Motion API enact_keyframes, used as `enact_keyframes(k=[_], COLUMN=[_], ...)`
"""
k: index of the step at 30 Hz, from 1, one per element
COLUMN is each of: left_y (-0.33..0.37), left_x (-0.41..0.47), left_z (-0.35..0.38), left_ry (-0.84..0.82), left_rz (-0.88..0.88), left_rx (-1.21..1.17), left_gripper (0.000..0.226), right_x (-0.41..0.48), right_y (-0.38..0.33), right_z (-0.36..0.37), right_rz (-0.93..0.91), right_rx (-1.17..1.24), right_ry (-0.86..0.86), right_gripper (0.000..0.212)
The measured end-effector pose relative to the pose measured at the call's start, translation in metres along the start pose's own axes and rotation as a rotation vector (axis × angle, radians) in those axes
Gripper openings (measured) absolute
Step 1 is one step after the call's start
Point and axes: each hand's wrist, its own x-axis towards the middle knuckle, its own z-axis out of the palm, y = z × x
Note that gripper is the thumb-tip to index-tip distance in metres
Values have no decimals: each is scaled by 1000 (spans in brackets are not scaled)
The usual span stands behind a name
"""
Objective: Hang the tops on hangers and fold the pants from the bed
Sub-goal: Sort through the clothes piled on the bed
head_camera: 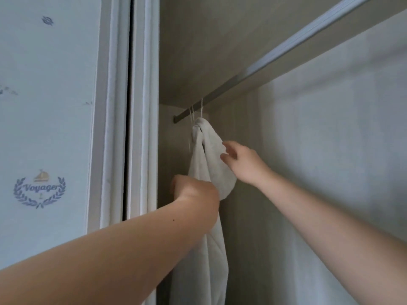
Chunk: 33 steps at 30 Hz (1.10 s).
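Note:
A pale grey top [207,164] hangs from a white hanger whose hook [201,107] sits over the grey closet rail [253,75], near the rail's left end. Two more thin white hooks [192,113] hang just to its left. My left hand [193,192] is curled at the top's left edge, lower down, and seems to grip the cloth. My right hand [237,160] reaches in from the right with relaxed fingers touching the top's shoulder. The hanger body is hidden under the fabric.
The wardrobe's sliding door frame [141,106] stands at the left of the opening. A pale door panel with a "Voyager" print [39,188] fills the far left. The closet's back wall [330,128] lies behind the rail, which runs bare to the upper right.

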Motion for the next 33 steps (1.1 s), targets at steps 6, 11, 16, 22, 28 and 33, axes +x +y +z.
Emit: enact_keyframes(k=[6, 11, 16, 22, 28, 33], left_y=[6, -3, -34, -75, -124, -161], left_x=[-57, -122, -207, -329, -481, -634], left_z=[3, 30, 76, 161, 234, 288], left_ry=[267, 469, 519, 408, 247, 12], left_rz=[94, 209, 232, 96, -103, -343], left_rx=[79, 42, -105, -358, -481, -527], left_gripper=[44, 63, 73, 75, 77, 78], right_x=[-93, -174, -250, -339, -443, -533], right_y=[-2, -35, -92, -181, -291, -388], right_z=[-37, -42, -19, 34, 105, 166], right_rz=[-34, -16, -66, -104, -184, -320], right_rx=[-182, -378, -448, -414, -277, -163], right_ry=[-24, -75, -142, -239, -446, -656], right_gripper=[59, 62, 72, 76, 76, 73])
